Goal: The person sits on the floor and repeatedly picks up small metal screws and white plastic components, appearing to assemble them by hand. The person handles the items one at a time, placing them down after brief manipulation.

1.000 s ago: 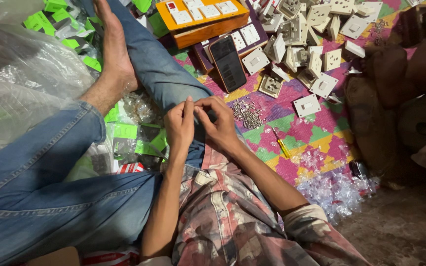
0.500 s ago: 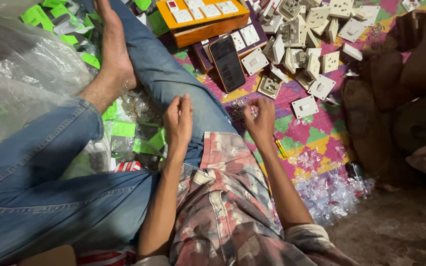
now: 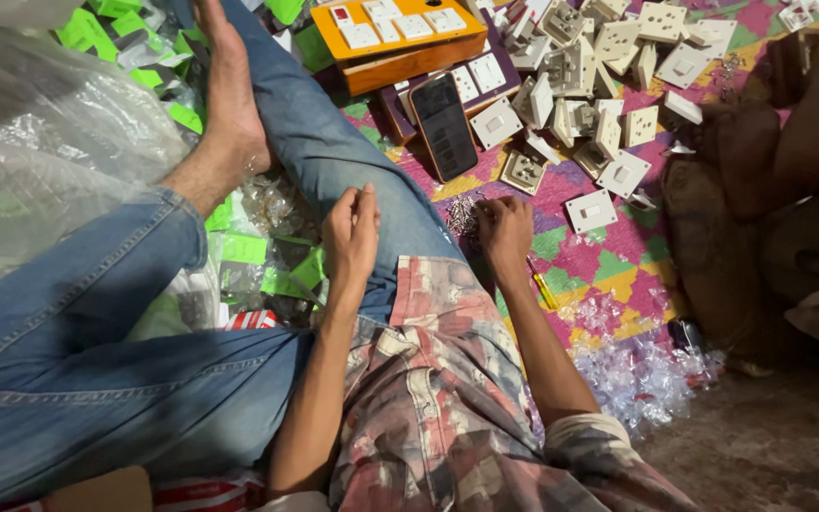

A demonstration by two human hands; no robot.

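Note:
I sit on the floor with my legs in blue jeans stretched out. My left hand (image 3: 353, 237) rests flat against my right thigh, fingers together and extended, holding nothing that I can see. My right hand (image 3: 504, 230) reaches down onto a small heap of metal screws (image 3: 464, 214) on the patterned mat (image 3: 618, 265), fingers curled over them. A thin yellow screwdriver (image 3: 544, 284) lies just right of my right wrist. A black phone (image 3: 444, 125) lies beyond my hands, leaning on a purple board.
Many white switch plates (image 3: 591, 210) are scattered at the upper right. An orange wooden board with switches (image 3: 400, 36) sits at the top. Green packets (image 3: 244, 249) and clear plastic bags (image 3: 59, 161) fill the left. Another person's bare legs (image 3: 789, 161) are at right.
My hands were together over my thigh; my right hand has moved away to the right and down onto the heap of screws. My left hand has stayed on the thigh.

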